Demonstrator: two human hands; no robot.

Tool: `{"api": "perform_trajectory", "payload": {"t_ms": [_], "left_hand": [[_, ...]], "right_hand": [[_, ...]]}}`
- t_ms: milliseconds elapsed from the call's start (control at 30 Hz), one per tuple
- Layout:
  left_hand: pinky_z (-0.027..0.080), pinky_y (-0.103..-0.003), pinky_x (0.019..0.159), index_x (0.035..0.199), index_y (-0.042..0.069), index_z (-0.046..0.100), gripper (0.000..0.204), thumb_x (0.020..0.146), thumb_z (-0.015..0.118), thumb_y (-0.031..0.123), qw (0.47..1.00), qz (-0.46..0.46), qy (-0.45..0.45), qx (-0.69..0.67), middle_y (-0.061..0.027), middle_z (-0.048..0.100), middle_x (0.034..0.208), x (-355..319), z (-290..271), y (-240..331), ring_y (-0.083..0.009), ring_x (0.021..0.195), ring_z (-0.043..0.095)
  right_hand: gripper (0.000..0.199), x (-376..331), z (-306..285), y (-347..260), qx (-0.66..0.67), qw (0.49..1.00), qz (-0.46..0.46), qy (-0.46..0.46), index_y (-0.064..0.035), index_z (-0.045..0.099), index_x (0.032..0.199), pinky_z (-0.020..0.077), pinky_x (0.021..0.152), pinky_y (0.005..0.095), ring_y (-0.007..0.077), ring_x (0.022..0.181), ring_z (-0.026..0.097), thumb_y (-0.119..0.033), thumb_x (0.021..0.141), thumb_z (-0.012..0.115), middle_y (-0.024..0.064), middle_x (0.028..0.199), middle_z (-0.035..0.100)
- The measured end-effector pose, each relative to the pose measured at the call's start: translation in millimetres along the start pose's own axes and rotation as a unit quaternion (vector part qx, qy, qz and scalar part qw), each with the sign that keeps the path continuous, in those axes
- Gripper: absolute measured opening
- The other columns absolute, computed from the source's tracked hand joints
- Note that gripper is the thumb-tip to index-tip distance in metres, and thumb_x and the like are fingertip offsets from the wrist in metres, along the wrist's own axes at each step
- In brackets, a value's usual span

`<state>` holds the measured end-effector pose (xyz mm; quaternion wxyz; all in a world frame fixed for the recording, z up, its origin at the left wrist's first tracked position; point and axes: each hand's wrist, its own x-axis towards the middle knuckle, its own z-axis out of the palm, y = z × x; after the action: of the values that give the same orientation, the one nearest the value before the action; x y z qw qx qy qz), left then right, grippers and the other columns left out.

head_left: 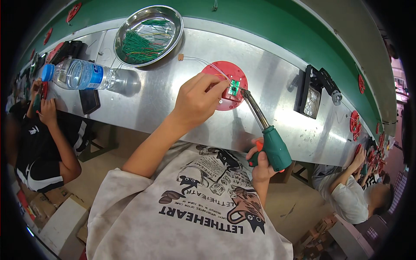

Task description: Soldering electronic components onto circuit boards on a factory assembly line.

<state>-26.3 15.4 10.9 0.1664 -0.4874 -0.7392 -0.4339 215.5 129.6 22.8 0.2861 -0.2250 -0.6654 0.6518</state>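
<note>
My right hand (261, 170) is wrapped round the grip of a green soldering gun (277, 149) with an orange-red trigger. Its metal barrel slants up, and the tip meets or nearly meets the right edge of a small green circuit board (234, 88). The board sits on a round red plastic base (236, 69) lying on the metal bench. My left hand (197, 97) rests over the left part of the base, fingers pinched beside the board; what they pinch is hidden. Thin white wires (203, 59) run from a small brown piece (180, 56) to the board.
A steel bowl (178, 41) of green wires (141, 47) stands at the back left. Left of it are a water bottle (80, 73) and a dark phone (89, 102). A black stand (310, 93) sits at right. Other people work at both sides along the bench (164, 93).
</note>
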Motion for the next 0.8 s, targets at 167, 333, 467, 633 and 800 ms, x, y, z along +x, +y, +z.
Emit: {"api": "perform_trajectory", "payload": {"t_ms": [167, 333, 467, 633, 800], "left_hand": [[0.054, -0.034, 0.064, 0.103, 0.003, 0.073, 0.033, 0.071, 0.068, -0.001, 1.000, -0.005, -0.022, 0.006, -0.0073, 0.063, 0.089, -0.5, -1.0, 0.4, -0.0230, 0.075, 0.062], [0.053, -0.034, 0.061, 0.097, 0.003, 0.071, 0.027, 0.071, 0.067, -0.001, 1.000, 0.016, -0.025, -0.004, -0.0070, 0.063, 0.085, -3.3, 0.0, -2.5, -0.0235, 0.073, 0.061], [0.051, -0.035, 0.059, 0.088, 0.003, 0.068, 0.018, 0.070, 0.067, -0.001, 1.000, 0.004, -0.019, -0.012, -0.0068, 0.062, 0.082, -5.1, 0.9, -3.3, -0.0244, 0.070, 0.059], [0.051, -0.035, 0.060, 0.087, 0.003, 0.067, 0.017, 0.070, 0.068, -0.002, 1.000, 0.006, -0.019, -0.018, -0.0066, 0.064, 0.083, -3.5, 1.2, -3.1, -0.0243, 0.071, 0.060], [0.052, -0.035, 0.061, 0.087, 0.003, 0.068, 0.017, 0.070, 0.069, -0.002, 0.999, -0.001, -0.020, -0.027, -0.0062, 0.065, 0.084, -4.4, 0.7, -3.6, -0.0241, 0.072, 0.060]], "right_hand": [[0.046, 0.9, -2.4, -0.3, 0.003, 1.000, 0.007, -0.016, 0.0089, 0.055, 0.130, 0.0495, 0.053, 0.0301, 0.0216, 0.059, 0.063, -0.020, 0.096, 0.061, 0.0230, 0.108, 0.066], [0.043, 0.4, -8.4, 1.4, 0.000, 0.999, 0.020, -0.035, 0.0083, 0.056, 0.131, 0.0511, 0.053, 0.0307, 0.0220, 0.062, 0.063, -0.015, 0.095, 0.060, 0.0221, 0.111, 0.066], [0.041, 1.4, -10.6, 1.6, -0.001, 0.999, 0.021, -0.050, 0.0078, 0.056, 0.131, 0.0517, 0.052, 0.0309, 0.0218, 0.063, 0.063, -0.013, 0.095, 0.059, 0.0216, 0.111, 0.066], [0.039, 2.1, -12.0, 3.7, -0.004, 0.998, 0.028, -0.062, 0.0074, 0.056, 0.131, 0.0517, 0.053, 0.0307, 0.0216, 0.063, 0.063, -0.010, 0.097, 0.056, 0.0218, 0.111, 0.066], [0.038, 2.3, -12.4, 3.7, -0.024, 0.997, 0.028, -0.068, 0.0072, 0.056, 0.131, 0.0516, 0.053, 0.0306, 0.0211, 0.064, 0.063, -0.010, 0.098, 0.056, 0.0218, 0.111, 0.066]]}}
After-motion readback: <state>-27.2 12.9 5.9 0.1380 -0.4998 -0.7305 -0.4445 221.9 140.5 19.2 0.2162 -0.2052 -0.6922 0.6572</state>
